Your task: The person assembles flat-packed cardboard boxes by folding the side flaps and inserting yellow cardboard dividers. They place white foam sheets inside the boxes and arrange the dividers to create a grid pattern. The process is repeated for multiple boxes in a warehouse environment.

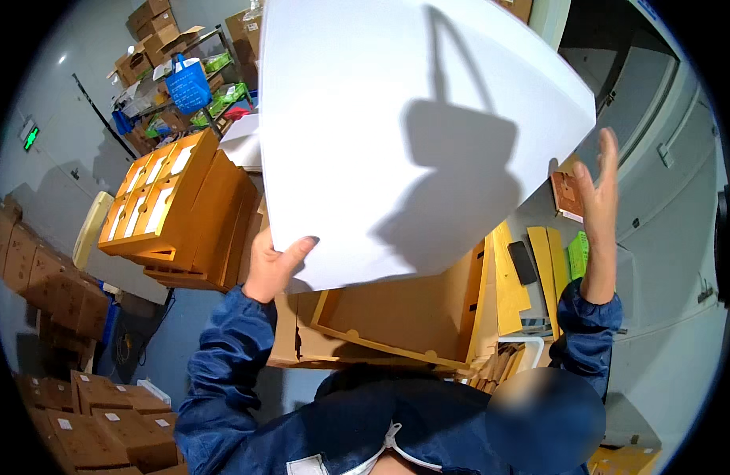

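Observation:
A large white sheet or thin board (pixel 341 142) stands up in front of me and fills the middle of the view. A shadow falls across its right half. My left hand (pixel 271 265) grips its lower left corner, thumb on the near face and fingers behind. Off its right edge, my right hand (pixel 598 194) is raised with fingers extended and thumb apart, holding nothing. Below the sheet sits a shallow yellow-brown tray (pixel 388 349) with notched walls, on brown cardboard (pixel 285 332). The sheet hides the tray's far part.
To the left, yellow-brown compartment trays (pixel 163 190) are stacked. Right of the shallow tray lie yellow strips (pixel 503 277), a dark phone-like object (pixel 522 263), a green packet (pixel 578 255) and a reddish-brown notebook (pixel 567 195). Cardboard boxes (pixel 111 431) stand at lower left; a blue bag (pixel 188 85) hangs on shelving.

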A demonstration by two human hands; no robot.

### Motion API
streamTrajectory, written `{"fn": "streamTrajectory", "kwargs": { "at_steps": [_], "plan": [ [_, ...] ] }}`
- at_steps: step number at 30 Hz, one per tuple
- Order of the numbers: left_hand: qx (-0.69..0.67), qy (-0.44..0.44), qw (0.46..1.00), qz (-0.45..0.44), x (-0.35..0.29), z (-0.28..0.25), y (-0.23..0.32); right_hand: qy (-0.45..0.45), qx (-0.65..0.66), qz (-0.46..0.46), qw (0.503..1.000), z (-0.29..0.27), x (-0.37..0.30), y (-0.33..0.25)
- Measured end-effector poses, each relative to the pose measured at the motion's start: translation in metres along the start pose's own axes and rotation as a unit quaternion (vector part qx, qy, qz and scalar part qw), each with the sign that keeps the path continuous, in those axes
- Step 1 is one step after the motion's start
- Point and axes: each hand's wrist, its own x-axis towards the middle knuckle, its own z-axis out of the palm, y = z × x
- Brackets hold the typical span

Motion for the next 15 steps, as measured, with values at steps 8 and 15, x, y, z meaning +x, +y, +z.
{"fn": "streamTrajectory", "kwargs": {
  "at_steps": [8, 15],
  "plan": [
    [0.033, -0.014, 0.996, 0.081, 0.019, 0.010, 0.024, 0.006, 0.506, 0.192, 0.841, 0.020, -0.046, 0.039],
    [-0.128, 0.153, 0.980, -0.010, 0.072, 0.030, -0.073, 0.188, 0.443, 0.061, 0.875, -0.014, -0.054, 0.027]
  ]
}}
